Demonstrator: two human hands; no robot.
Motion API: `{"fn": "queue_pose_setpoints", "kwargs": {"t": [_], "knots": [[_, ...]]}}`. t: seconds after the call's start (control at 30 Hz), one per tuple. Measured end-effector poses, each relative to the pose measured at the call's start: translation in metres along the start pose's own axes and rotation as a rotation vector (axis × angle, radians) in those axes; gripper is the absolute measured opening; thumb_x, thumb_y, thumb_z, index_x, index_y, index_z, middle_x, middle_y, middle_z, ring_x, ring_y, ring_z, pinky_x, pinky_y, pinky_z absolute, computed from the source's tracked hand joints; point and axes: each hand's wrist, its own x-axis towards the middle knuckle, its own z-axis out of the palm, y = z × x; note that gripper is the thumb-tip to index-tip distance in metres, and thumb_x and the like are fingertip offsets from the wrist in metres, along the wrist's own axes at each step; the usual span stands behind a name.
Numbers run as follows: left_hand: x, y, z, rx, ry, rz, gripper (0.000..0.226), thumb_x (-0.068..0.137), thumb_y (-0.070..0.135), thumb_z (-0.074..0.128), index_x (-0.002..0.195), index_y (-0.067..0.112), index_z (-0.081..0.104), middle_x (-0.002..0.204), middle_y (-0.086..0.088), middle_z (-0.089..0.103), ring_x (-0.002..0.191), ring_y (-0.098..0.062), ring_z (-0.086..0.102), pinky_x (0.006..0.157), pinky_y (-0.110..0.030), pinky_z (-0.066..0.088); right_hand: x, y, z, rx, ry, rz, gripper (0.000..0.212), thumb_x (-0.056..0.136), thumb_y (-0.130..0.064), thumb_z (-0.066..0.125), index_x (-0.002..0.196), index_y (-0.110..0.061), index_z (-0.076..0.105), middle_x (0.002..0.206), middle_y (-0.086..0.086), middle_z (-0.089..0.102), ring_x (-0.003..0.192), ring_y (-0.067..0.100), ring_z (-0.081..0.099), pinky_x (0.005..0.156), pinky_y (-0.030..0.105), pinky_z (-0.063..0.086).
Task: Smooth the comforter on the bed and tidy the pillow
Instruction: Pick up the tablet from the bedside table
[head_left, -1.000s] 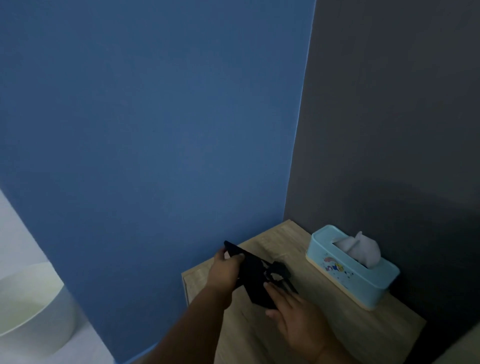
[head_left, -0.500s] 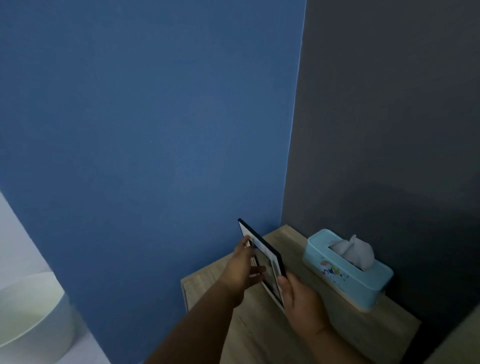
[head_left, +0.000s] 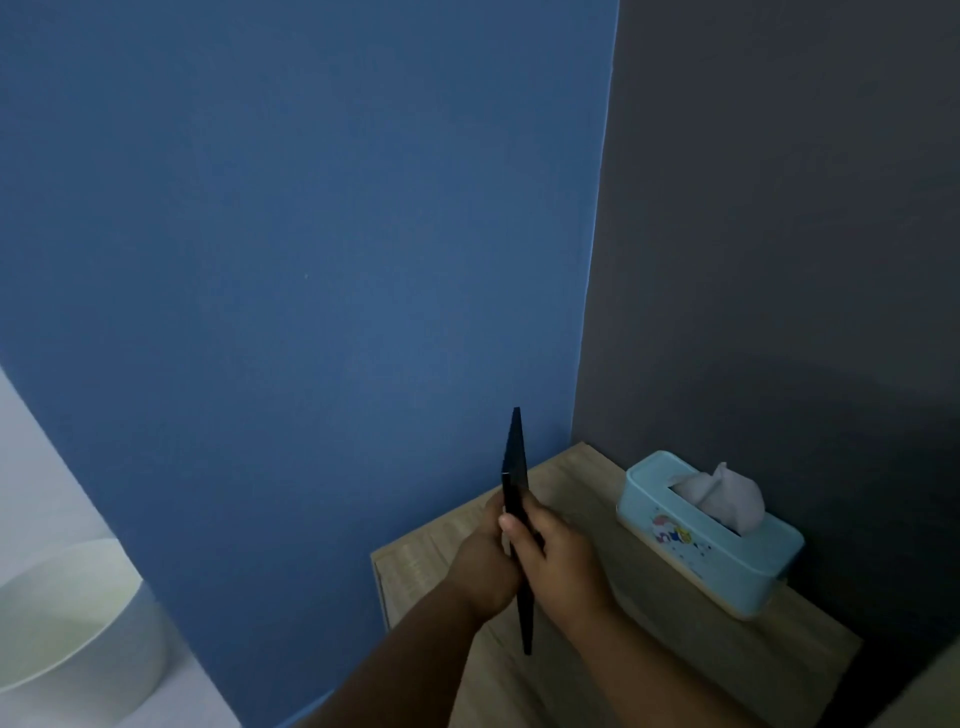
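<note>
**Both hands hold a thin black frame over the bedside cabinet**

Head view: the left hand (head_left: 485, 561) and the right hand (head_left: 563, 561) are closed together around a thin black frame (head_left: 515, 467), one hand on each side of it. The fingers of both hands are curled on its lower half. One fingertip lies over the edge that faces the camera.

The frame is seen almost edge-on, so it looks like a narrow dark blade. It stands nearly upright, its pointed top corner is up against the blue wall (head_left: 311, 260), and its lower end comes down between the two wrists. Its faces are hidden at this angle, so I cannot tell what is on them. Whether its lower end touches the wood is not clear.

Under the hands is a light wooden cabinet top (head_left: 571, 478), pushed into the corner where the blue wall meets a dark grey wall (head_left: 779, 208). On the right part of the top, near the grey wall, sits a light blue tissue box (head_left: 727, 561) with small coloured drawings on its side. A white tissue (head_left: 722, 493) sticks up from its slot. The box is apart from the hands.

At the lower left, beyond the blue wall, is a pale round tub (head_left: 62, 623).

Where the comforter and the pillow are, I cannot tell from this view.
</note>
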Motion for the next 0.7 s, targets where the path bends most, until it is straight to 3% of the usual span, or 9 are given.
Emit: {"fn": "queue_pose_setpoints", "kwargs": {"t": [0.13,0.23,0.3,0.37,0.5,0.6,0.7], "knots": [[0.002,-0.005,-0.007,-0.020,0.045,-0.082,0.037,0.094,0.021,0.051,0.131,0.019,0.047,0.105,-0.001,0.068,0.093,-0.015,0.066,0.079,-0.031,0.058,0.002,0.002,0.000,0.029,-0.083,0.025,0.047,0.097,-0.043,0.042,0.142,-0.035,0.036,0.135,-0.001,0.054,0.119,0.011,0.052,0.099,0.027,0.045],[0.002,-0.005,-0.013,-0.108,0.057,-0.119,0.032,0.095,0.020,0.050,0.127,0.021,0.050,0.111,-0.003,0.066,0.102,-0.019,0.064,0.090,-0.040,0.055,0.003,0.009,-0.006,0.004,-0.024,0.058,0.040,0.100,-0.030,0.040,0.140,-0.028,0.041,0.133,0.000,0.056,0.111,0.006,0.051,0.086,0.014,0.042],[0.002,-0.002,-0.018,-0.176,0.040,-0.137,0.026,0.096,0.017,0.050,0.121,0.023,0.051,0.109,-0.001,0.064,0.098,-0.017,0.063,0.080,-0.033,0.057,0.004,0.017,-0.013,-0.060,0.023,0.086,0.038,0.100,-0.023,0.042,0.137,-0.023,0.046,0.131,0.002,0.057,0.106,0.007,0.052,0.080,0.009,0.040],[0.001,0.003,-0.024,-0.202,0.004,-0.123,0.021,0.097,0.015,0.049,0.114,0.027,0.049,0.101,0.004,0.061,0.089,-0.010,0.061,0.066,-0.024,0.054,0.004,0.028,-0.019,-0.126,0.033,0.101,0.039,0.098,-0.021,0.047,0.137,-0.020,0.047,0.132,0.004,0.055,0.114,0.014,0.053,0.091,0.019,0.043],[0.003,0.007,-0.035,-0.226,0.006,-0.091,0.030,0.095,0.013,0.053,0.119,0.028,0.043,0.097,0.006,0.060,0.085,-0.011,0.061,0.063,-0.027,0.054,0.002,0.043,-0.023,-0.254,-0.006,0.099,0.058,0.089,-0.028,0.061,0.142,-0.018,0.038,0.142,0.004,0.043,0.130,0.019,0.040,0.107,0.028,0.035],[0.004,0.008,-0.040,-0.248,0.001,-0.095,0.033,0.095,0.012,0.054,0.119,0.030,0.042,0.100,0.005,0.061,0.087,-0.013,0.061,0.061,-0.028,0.053,0.001,0.046,-0.023,-0.310,-0.018,0.078,0.068,0.085,-0.031,0.066,0.143,-0.021,0.033,0.146,0.002,0.036,0.133,0.019,0.032,0.109,0.032,0.033],[0.002,0.008,-0.045,-0.248,-0.001,-0.097,0.035,0.094,0.011,0.054,0.122,0.029,0.042,0.103,0.001,0.062,0.091,-0.018,0.062,0.064,-0.032,0.055,0.001,0.046,-0.024,-0.387,-0.020,0.034,0.066,0.084,-0.028,0.065,0.142,-0.023,0.033,0.142,0.003,0.040,0.128,0.020,0.038,0.106,0.032,0.037]]}}
